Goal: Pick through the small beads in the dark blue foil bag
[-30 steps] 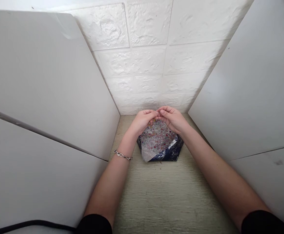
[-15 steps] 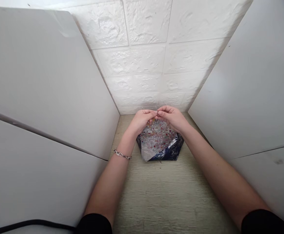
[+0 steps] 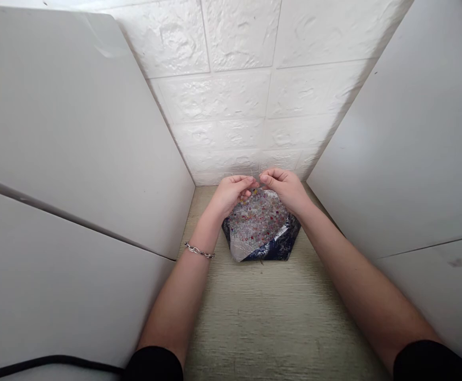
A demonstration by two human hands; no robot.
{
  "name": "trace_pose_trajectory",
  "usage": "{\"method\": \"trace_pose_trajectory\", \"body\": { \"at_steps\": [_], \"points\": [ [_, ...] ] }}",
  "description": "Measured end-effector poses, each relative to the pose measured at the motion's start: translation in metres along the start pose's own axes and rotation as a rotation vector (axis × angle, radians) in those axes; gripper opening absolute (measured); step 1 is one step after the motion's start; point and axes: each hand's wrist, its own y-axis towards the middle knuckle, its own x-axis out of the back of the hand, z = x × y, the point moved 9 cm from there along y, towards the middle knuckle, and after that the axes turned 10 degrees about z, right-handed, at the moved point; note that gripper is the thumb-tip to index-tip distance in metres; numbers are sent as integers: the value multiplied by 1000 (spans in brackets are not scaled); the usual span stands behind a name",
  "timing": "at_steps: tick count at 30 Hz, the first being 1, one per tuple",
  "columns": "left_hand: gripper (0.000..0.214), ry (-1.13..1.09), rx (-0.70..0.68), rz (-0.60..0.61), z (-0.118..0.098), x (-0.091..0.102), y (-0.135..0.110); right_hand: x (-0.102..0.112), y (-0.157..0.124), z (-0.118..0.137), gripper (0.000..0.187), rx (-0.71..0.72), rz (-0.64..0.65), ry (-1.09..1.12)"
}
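A dark blue patterned tray point(image 3: 278, 246) sits on the pale wooden tabletop near the back wall. It holds a heap of several tiny mixed-colour beads point(image 3: 259, 219). My left hand point(image 3: 231, 193) hovers over the tray's far left side, fingers curled, with a small bead or two at the fingertips. My right hand point(image 3: 286, 189) is beside it over the far right side, thumb and forefinger pinched together. What the pinch holds is too small to make out; a thin clear thread may run between the hands. A chain bracelet point(image 3: 199, 252) is on my left wrist.
White panels point(image 3: 75, 159) wall in the left side, and another white panel point(image 3: 405, 159) closes the right. A white embossed brick wall point(image 3: 250, 95) stands behind. The wooden tabletop point(image 3: 270, 323) stretches toward me. A black cable point(image 3: 36, 364) runs along the lower left.
Both hands have lifted slightly and drawn a little apart, the right one moving up and right. The tray and beads have stayed put.
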Motion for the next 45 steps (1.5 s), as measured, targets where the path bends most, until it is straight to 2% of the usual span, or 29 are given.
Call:
{"method": "trace_pose_trajectory", "body": {
  "at_steps": [4,16,25,36,38,41,43,45],
  "points": [
    [13,-6,-7,-5,0,1,0,-1,-1,6,20,21,11,-69],
    [18,41,-27,62,3,-4,3,-10,-1,8,18,55,64,-54],
    [18,125,-36,142,1,-11,3,-3,-1,10,19,64,-7,-114],
    [17,107,-18,141,3,-10,3,-1,2,-5,20,-19,8,-112],
    [17,82,-24,137,2,-10,3,-1,2,-10,20,-83,12,-217],
    [16,51,-29,110,1,-7,2,-6,1,-14,17,-144,85,-581],
    [15,41,-32,86,0,-6,2,-23,-1,-16,15,-112,239,-835],
    [14,24,-37,69,-2,-5,1,-40,-5,-23,18,-80,414,-992]
  ]
}}
